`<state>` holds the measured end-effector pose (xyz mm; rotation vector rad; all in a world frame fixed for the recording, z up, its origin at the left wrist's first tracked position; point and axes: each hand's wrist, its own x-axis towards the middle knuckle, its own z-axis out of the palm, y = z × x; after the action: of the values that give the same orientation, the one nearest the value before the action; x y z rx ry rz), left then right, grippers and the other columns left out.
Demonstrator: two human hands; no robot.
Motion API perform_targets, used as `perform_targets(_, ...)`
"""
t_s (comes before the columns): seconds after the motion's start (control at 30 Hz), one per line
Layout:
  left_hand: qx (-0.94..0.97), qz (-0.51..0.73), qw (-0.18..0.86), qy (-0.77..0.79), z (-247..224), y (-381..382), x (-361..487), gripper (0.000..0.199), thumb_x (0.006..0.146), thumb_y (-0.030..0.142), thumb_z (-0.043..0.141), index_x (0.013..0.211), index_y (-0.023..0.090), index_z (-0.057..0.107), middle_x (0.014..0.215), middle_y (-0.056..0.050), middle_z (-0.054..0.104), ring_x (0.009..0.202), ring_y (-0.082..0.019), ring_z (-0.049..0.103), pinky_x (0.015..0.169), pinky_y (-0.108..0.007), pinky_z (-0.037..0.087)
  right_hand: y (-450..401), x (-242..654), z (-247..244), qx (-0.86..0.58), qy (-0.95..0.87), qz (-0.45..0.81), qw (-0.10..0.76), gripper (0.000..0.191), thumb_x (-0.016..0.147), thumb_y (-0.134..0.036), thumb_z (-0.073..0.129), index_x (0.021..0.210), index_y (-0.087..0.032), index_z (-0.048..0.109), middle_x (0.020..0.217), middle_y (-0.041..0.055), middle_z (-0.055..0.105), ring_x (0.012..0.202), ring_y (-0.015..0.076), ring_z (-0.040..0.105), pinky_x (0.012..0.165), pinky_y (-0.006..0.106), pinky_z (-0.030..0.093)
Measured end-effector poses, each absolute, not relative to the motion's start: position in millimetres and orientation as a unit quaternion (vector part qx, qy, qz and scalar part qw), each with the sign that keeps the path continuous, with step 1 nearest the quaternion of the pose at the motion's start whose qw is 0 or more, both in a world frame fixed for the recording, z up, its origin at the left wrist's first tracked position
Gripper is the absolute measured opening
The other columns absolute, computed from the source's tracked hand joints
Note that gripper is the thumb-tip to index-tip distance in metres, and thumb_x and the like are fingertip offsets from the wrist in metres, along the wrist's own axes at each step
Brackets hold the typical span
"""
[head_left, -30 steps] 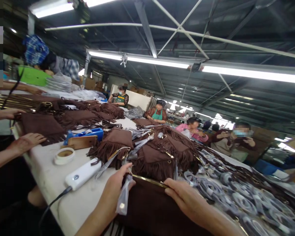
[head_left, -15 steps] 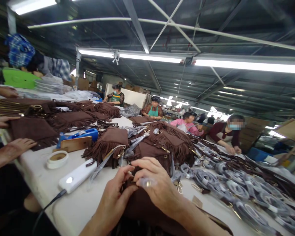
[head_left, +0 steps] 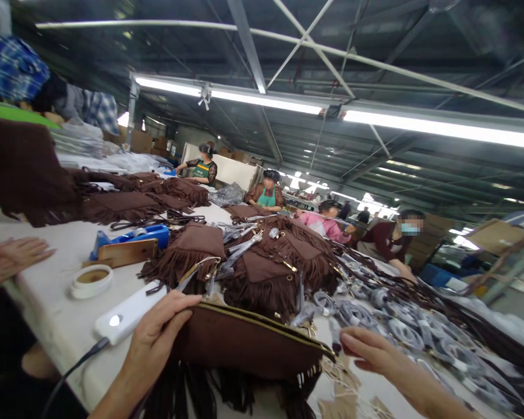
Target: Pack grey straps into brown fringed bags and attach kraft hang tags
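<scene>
My left hand point(head_left: 157, 331) grips the upper left corner of a brown fringed bag point(head_left: 248, 343), thumb and fingers pressed together on it. A gold zipper runs along the bag's top edge, and dark fringe hangs below. To the right of the bag, my right hand point(head_left: 371, 349) is apart from it, with its fingers stretched out beside the zipper's end. Tags with white strings point(head_left: 343, 384) lie beneath, near the bag's lower right side.
A white device point(head_left: 128, 311) with a cable, a tape roll point(head_left: 91, 281), a phone point(head_left: 128, 252) and a blue tape dispenser point(head_left: 133, 234) lie left. Fringed bags point(head_left: 266, 267) are piled ahead, wrapped straps point(head_left: 397, 326) right. A neighbour's hand point(head_left: 20, 259) rests left; several people work beyond.
My hands have moved apart, the right one letting go and shifting right. The bag now shows its zipper edge upright. At the far left, another brown bag has been raised.
</scene>
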<state>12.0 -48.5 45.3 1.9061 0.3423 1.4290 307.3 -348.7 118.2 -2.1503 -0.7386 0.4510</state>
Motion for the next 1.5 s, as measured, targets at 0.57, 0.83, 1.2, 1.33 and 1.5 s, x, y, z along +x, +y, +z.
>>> perform_targets(0.57,0.736,0.539,0.395,0.107,53,-54,21,0.012,0.09,0.023,0.055,0.081,0.023,0.063,0.091,0.001,0.063,0.085,-0.013,0.06,0.08,-0.02,0.047,-254,217,145,-0.739,-0.619,0.157,0.213,0.042,0.098,-0.046,0.039,0.11,-0.017,0.067,0.097,0.0058,0.073,0.084,0.0184,0.066,0.07,0.026,0.045)
perform_targets(0.83,0.749,0.517,0.404,0.095,50,-57,30,0.011,0.092,0.022,0.055,0.083,0.023,0.061,0.095,0.001,0.061,0.089,-0.013,0.058,0.085,-0.021,0.045,-262,157,119,-0.796,-0.592,0.074,0.095,0.043,0.077,-0.054,0.07,0.101,-0.019,0.061,0.097,0.006,0.067,0.083,0.0242,0.061,0.067,0.03,0.038)
perform_targets(1.2,0.883,0.37,0.28,0.067,41,-45,-14,0.031,0.092,0.022,0.041,0.068,0.021,0.06,0.138,-0.006,0.052,0.125,-0.026,0.045,0.105,-0.043,0.039,-247,215,83,-0.809,-0.573,0.027,0.129,0.031,0.099,-0.028,0.043,0.074,-0.019,0.056,0.072,-0.0007,0.06,0.068,0.0135,0.055,0.061,0.023,0.032)
perform_targets(1.33,0.917,0.356,0.171,0.053,53,-77,-17,0.026,0.085,0.013,0.04,0.072,0.022,0.061,0.135,-0.007,0.055,0.126,-0.027,0.043,0.104,-0.045,0.04,-244,214,81,-0.787,-0.603,-0.12,0.037,0.029,0.101,-0.033,0.043,0.084,-0.02,0.062,0.082,0.0031,0.064,0.069,0.0145,0.058,0.057,0.026,0.028)
perform_targets(1.5,0.974,0.165,0.157,0.005,41,-117,16,0.038,0.08,0.002,0.035,0.095,0.02,0.065,0.114,-0.01,0.068,0.108,-0.023,0.061,0.096,-0.037,0.049,-244,219,91,-0.778,-0.612,-0.142,0.004,0.029,0.101,-0.037,0.047,0.084,-0.02,0.064,0.08,0.002,0.064,0.066,0.0135,0.058,0.053,0.027,0.025)
